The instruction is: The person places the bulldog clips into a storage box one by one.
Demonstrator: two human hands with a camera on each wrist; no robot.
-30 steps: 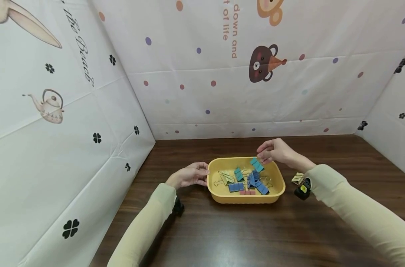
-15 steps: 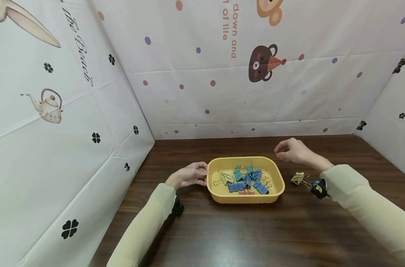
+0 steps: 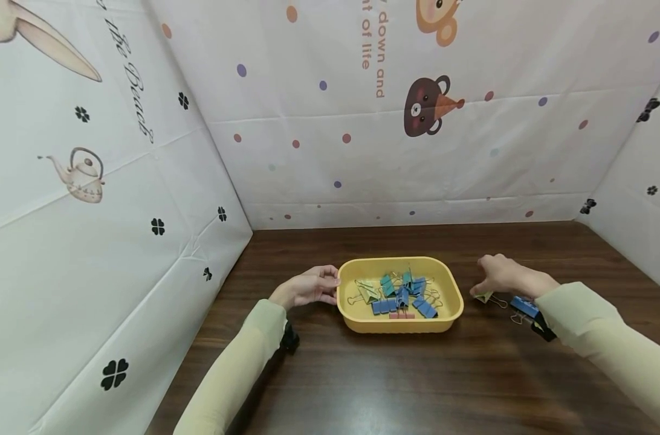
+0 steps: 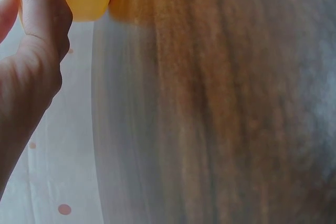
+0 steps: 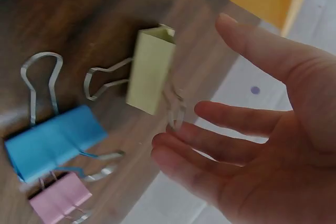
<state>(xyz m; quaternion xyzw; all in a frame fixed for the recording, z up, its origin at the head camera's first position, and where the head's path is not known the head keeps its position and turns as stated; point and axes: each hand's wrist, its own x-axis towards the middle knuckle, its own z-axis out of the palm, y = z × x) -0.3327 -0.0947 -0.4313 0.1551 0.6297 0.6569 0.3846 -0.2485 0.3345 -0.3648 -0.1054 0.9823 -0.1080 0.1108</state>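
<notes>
My left hand (image 3: 310, 286) holds the left end of a yellow plastic tray (image 3: 401, 326), its fingers at the rim. Several binder clips lie in the tray: a pale yellow-green one (image 3: 369, 292), a teal one (image 3: 387, 285), a pink one (image 3: 402, 315) and blue ones such as a blue clip (image 3: 384, 306). Right of the tray, my right hand (image 3: 504, 275) reaches down over a pale yellow binder clip (image 5: 151, 71). In the right wrist view its fingers and thumb are spread beside that clip, with nothing gripped; the head view shows the clip partly hidden under the hand.
Near the right wrist, a large blue binder clip (image 5: 55, 142) lies on the dark wooden table (image 3: 330, 374), with a small pink binder clip (image 5: 60, 198) beside it. A printed white sheet (image 3: 308, 169) rises behind the table and along both sides.
My right hand let a teal clip go into the tray, then moved right and down to the pale yellow clip. A blue clip beside the right wrist came into view. The left hand stayed put.
</notes>
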